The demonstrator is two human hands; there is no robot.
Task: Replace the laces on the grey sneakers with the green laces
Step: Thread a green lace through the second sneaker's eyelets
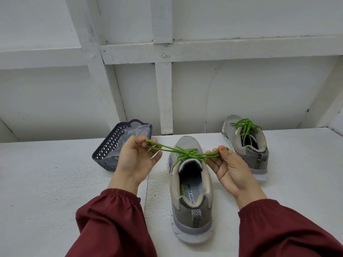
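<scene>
Noted basket (108, 152) at left – plastic bag (134, 133) inside. Pinched with left hand (137, 157) one loop of green lace (186, 154), knotted taut over near grey sneaker (191, 203); pinched other loop with right hand (229, 168). Spotted second sneaker (247, 146) far right – green-laced.

One wide-angle view, worn on the person's head, faces forward and down across the table (46, 191) toward the wall (250, 93), which fills the upper half of the frame. It sits close: the sleeves (111, 223) enter at the bottom corners, and the left hand (136, 160) and right hand (232, 171) lie mid-frame, either side of the near sneaker (191, 201).
</scene>
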